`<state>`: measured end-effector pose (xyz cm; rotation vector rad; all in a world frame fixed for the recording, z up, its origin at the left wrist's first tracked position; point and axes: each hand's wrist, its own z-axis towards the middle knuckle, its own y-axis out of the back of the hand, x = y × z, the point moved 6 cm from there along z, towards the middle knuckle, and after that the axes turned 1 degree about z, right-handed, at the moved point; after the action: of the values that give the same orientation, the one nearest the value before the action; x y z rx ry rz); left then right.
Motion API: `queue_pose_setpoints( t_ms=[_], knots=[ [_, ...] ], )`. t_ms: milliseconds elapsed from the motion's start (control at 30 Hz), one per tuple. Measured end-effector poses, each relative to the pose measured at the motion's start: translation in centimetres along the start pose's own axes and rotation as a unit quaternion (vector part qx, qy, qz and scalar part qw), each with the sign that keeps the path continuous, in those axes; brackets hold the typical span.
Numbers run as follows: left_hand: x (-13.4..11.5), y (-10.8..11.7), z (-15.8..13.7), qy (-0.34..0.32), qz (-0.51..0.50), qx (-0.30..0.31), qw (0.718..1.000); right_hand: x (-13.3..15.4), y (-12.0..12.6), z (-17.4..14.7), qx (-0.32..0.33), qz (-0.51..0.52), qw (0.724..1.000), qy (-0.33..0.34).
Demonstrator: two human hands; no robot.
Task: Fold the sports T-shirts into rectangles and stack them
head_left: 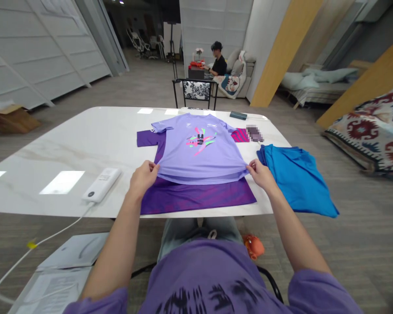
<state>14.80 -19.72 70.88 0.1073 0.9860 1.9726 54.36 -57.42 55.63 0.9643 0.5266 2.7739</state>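
Observation:
A lavender T-shirt point(177, 148) with a bright pink, green and black print is spread over a darker purple shirt point(196, 198) on the table. My left hand point(144, 176) pinches the lavender shirt's lower left hem corner. At the opposite hem corner, my right hand point(259, 172) grips the same shirt between thumb and fingers. The hem looks stretched between both hands. The purple shirt shows below the hem and at the left, where its sleeve sticks out. A pink-striped sleeve point(240, 135) pokes out at the right.
Folded blue garments point(296, 174) lie at the table's right edge, partly overhanging. A white power strip point(102, 185) with a cable sits at the left. A dark case point(238, 115) rests at the far edge, near a chair point(196, 90). Another person point(218, 63) sits in the background.

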Motion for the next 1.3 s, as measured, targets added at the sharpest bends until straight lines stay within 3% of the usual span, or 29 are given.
queue_pose_setpoints(
  t_ms=[100, 167, 300, 367, 433, 500, 567, 733, 833, 933, 1100, 1200, 1300],
  knots=[
    [2.1, 2.3, -2.6, -0.027, -0.053, -0.023, 0.998, 1.2, 2.1, -3.0, -0.026, 0.082, 0.996, 0.037],
    [4.2, 2.6, -4.9, -0.034, -0.088, -0.016, 0.995, 1.2, 2.3, -5.4, 0.003, 0.109, 0.993, 0.048],
    [8.5, 0.2, -8.9, -0.012, -0.057, 0.072, 0.996, 0.0, 0.9, -8.9, 0.126, 0.075, 0.988, 0.052],
    [9.2, -0.9, -9.3, -0.003, -0.041, 0.066, 0.997, -0.5, 0.9, -9.0, 0.140, 0.066, 0.987, 0.046],
    [8.4, -1.1, -8.0, -0.027, -0.061, 0.021, 0.998, -0.5, 1.2, -7.4, 0.125, 0.065, 0.989, 0.041],
    [6.6, -0.9, -4.7, -0.062, -0.113, -0.017, 0.992, -0.2, 1.3, -4.1, 0.112, 0.065, 0.991, 0.038],
    [4.9, -0.2, 0.5, -0.070, -0.162, -0.051, 0.983, 0.0, 0.8, 0.8, 0.108, 0.076, 0.991, 0.027],
    [2.4, 1.4, 17.5, -0.026, -0.171, -0.121, 0.977, -1.9, -2.2, 17.8, 0.050, 0.090, 0.993, -0.057],
    [2.2, 0.6, 26.5, 0.019, -0.133, -0.125, 0.983, -3.9, -4.6, 27.1, 0.017, 0.038, 0.991, -0.126],
    [2.4, -1.3, 32.7, 0.062, -0.086, -0.106, 0.989, -5.2, -7.1, 33.1, 0.017, -0.022, 0.988, -0.152],
    [3.0, -3.6, 37.2, 0.065, -0.014, -0.062, 0.996, -6.2, -9.4, 37.0, 0.043, -0.057, 0.989, -0.130],
    [3.9, -3.2, 37.0, 0.058, 0.012, -0.060, 0.996, -6.6, -7.9, 37.7, 0.005, -0.046, 0.991, -0.125],
    [4.7, -2.6, 35.6, 0.062, 0.024, -0.057, 0.996, -6.2, -4.6, 37.4, -0.076, -0.052, 0.987, -0.132]
  ],
)
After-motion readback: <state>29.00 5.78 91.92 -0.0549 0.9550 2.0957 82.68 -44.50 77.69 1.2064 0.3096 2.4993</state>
